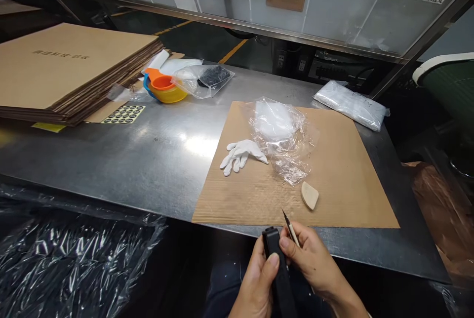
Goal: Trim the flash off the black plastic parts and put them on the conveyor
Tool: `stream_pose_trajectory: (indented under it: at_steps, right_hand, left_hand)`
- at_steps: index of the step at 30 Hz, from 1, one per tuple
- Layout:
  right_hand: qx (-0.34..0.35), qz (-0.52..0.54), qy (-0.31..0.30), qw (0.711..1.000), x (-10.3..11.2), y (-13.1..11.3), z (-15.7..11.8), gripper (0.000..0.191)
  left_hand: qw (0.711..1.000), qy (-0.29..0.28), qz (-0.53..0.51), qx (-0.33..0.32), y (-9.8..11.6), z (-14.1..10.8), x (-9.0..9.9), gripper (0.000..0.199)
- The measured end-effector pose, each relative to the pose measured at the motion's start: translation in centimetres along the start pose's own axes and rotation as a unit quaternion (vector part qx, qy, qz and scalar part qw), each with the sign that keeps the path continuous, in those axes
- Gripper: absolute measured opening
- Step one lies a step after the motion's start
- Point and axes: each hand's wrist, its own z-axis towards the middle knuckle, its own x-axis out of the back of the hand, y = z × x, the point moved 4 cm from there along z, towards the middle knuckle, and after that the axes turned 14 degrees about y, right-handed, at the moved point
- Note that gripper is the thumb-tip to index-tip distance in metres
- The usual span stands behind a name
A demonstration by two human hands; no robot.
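At the table's front edge, my left hand (261, 276) is closed around a long black part (276, 254), its thumb pressed along the top. What kind of part it is I cannot make out. My right hand (311, 254) pinches a slim tool (292, 231) with a pale handle and a dark pointed tip, which points up and away. The right fingers are close beside the black part; whether they touch it is unclear. A beige wedge-shaped block (310, 196) lies on the cardboard sheet (344, 175) ahead of my right hand. Farther left on that sheet rests a white glove (242, 154).
Crumpled clear plastic bags (276, 125) lie on the cardboard. A white packet (351, 104) sits at the back right. On the left are stacked cardboard sheets (74, 66), a sticker sheet (124, 114), orange and yellow cups (166, 88) and a bagged black item (214, 77).
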Motion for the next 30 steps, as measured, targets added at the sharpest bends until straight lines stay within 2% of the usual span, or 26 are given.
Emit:
stream_pose_trajectory:
  at_steps: [4,8,10,13,16,20,23,24,26,28,29,30]
  right_hand:
    - [0.041,-0.102,0.092,0.990,0.8,0.8,0.9,0.042]
    - [0.095,-0.194,0.170,0.961,4.0,0.6,1.5,0.040]
    - [0.123,-0.263,0.232,0.929,6.6,0.3,1.9,0.037]
    - [0.156,-0.366,0.330,0.856,10.6,0.0,2.9,0.033]
    - [0.181,-0.440,0.392,0.787,13.4,0.1,4.2,0.034]
    - [0.219,-0.491,0.419,0.732,14.5,-0.1,5.5,0.042]
    - [0.247,-0.501,0.426,0.712,13.5,-0.9,4.6,0.047]
    - [0.261,-0.496,0.418,0.715,12.8,-1.1,3.9,0.047]
    - [0.300,-0.457,0.347,0.762,10.4,-1.4,2.1,0.042]
    - [0.342,-0.354,0.187,0.850,7.1,-1.2,0.2,0.042]
    - [0.360,-0.296,0.123,0.876,5.5,-1.1,-0.8,0.051]
    - [0.369,-0.258,0.075,0.890,4.2,-0.9,-1.7,0.060]
  left_hand:
    - [0.999,-0.036,0.011,0.014,-0.4,0.2,0.3,0.039]
    - [0.998,-0.037,0.002,0.060,-0.1,0.1,0.3,0.039]
    - [0.996,-0.055,-0.005,0.072,0.2,0.0,0.1,0.037]
    - [0.992,-0.088,-0.018,0.089,0.6,-0.2,-0.2,0.036]
    - [0.988,-0.109,-0.033,0.101,0.7,-0.3,-0.3,0.035]
    - [0.985,-0.119,-0.053,0.116,0.9,-0.2,-0.5,0.038]
    - [0.985,-0.104,-0.064,0.121,1.1,-0.2,-0.7,0.043]
    - [0.987,-0.089,-0.067,0.115,1.3,-0.1,-0.8,0.046]
    - [0.993,-0.034,-0.074,0.089,1.6,0.2,-0.9,0.050]
    - [0.994,0.033,-0.091,0.050,2.1,0.8,-0.9,0.052]
    - [0.992,0.061,-0.102,0.031,2.4,1.1,-1.0,0.052]
    - [0.990,0.081,-0.112,0.014,2.6,1.3,-1.0,0.050]
